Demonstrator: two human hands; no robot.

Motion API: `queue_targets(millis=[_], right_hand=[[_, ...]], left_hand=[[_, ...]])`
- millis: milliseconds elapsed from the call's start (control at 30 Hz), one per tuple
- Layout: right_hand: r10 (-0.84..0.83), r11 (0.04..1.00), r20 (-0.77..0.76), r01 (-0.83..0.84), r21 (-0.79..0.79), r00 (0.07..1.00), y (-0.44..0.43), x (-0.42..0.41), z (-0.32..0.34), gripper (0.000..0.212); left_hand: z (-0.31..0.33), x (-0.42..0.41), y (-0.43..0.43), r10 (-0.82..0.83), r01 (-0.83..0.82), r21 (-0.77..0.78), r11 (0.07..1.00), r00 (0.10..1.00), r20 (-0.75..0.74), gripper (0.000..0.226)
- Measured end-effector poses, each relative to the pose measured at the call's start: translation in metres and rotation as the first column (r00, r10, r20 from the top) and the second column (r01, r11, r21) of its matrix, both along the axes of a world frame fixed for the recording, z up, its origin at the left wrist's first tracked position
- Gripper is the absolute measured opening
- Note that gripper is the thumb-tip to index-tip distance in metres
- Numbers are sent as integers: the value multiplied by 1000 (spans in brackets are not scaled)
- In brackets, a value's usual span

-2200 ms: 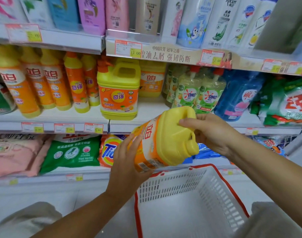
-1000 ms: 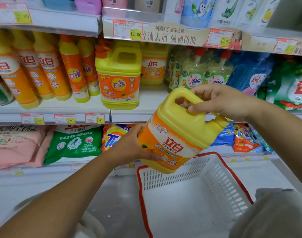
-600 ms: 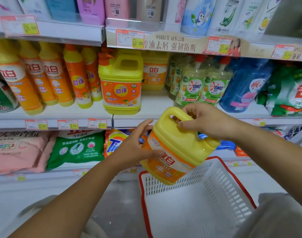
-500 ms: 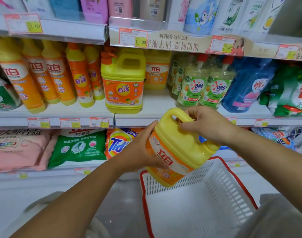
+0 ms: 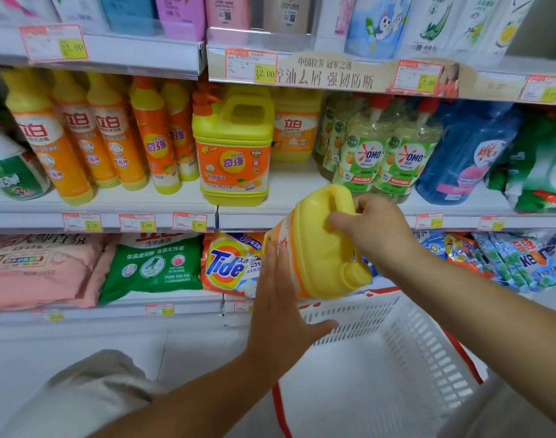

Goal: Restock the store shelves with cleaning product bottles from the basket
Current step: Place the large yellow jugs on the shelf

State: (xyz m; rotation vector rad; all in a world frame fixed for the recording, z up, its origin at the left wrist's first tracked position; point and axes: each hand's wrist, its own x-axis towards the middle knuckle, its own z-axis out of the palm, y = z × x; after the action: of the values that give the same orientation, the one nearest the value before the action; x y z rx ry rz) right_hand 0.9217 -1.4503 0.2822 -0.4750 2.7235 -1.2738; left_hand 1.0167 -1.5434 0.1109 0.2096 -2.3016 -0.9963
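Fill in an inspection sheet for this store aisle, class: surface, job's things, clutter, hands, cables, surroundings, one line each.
Surface: middle shelf, with a bare patch between the KEON jug and the OMO bottles.
Job's things: yellow jug held tilted above the white basket; a matching jug stands behind the bare patch.
Clutter: nothing seen.
Hands: right hand grips the jug's handle; left hand lies flat against its labelled side.
Cables: nothing seen.
Surroundings: Tide bag on the lower shelf; price tags on shelf edges.
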Motion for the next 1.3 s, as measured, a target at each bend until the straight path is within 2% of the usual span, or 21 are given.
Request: queue_targets(millis=[67, 200, 300, 400, 467, 567, 667, 733, 800, 867, 967, 1100, 1200, 1300], right_hand=[[3, 1000, -3, -3, -28, 1000, -3, 7, -5, 26], [86, 993, -8, -87, -78, 996, -3, 15, -7, 30], [198, 979, -62, -200, -37, 978, 4, 10, -5, 45], [341, 934, -101, -349, -74, 935, 16, -1, 1, 62], [485, 871, -85, -490, -42, 870, 22, -12, 7, 69], [638, 765, 38, -638, 88, 769, 29, -31, 19, 61], [603, 768, 67, -601, 218, 795, 30, -47, 24, 39], [579, 772, 40, -564, 295, 814, 27, -50, 19, 25], [535, 799, 44, -523, 296, 844, 23, -50, 14, 20], [489, 837, 98, -498, 226, 867, 18, -47, 13, 27], [445, 867, 154, -468, 171, 882, 9, -42, 13, 37], [473, 839, 192, -506, 202, 860, -16, -33, 0, 31], [505, 808, 289, -564, 174, 813, -39, -26, -16, 27], [551, 741, 345, -636, 215, 759, -65, -15, -43, 17]], left_hand=[[7, -7, -8, 49, -43, 101, 994, 997, -60, 122], [23, -12, -26, -13, 40, 191, 981, 990, -141, 110], [33, -8, -32, -72, 105, 234, 967, 987, -143, 103], [41, -3, -44, -158, 173, 235, 956, 984, -82, 100], [43, 0, -49, -198, 196, 191, 962, 980, -9, 103], [49, 7, -51, -237, 206, 193, 959, 959, 154, 101], [54, 12, -63, -374, 259, 362, 896, 879, 295, 98], [60, 14, -72, -481, 279, 504, 818, 811, 332, 92], [66, 15, -77, -550, 271, 606, 748, 764, 338, 84], [69, 18, -80, -550, 240, 655, 716, 773, 317, 79], [66, 24, -86, -481, 180, 690, 701, 834, 271, 78], [54, 36, -105, -410, 141, 674, 725, 874, 259, 81], [39, 52, -127, -392, 108, 658, 745, 870, 301, 78], [18, 69, -152, -388, 41, 676, 735, 843, 372, 71]])
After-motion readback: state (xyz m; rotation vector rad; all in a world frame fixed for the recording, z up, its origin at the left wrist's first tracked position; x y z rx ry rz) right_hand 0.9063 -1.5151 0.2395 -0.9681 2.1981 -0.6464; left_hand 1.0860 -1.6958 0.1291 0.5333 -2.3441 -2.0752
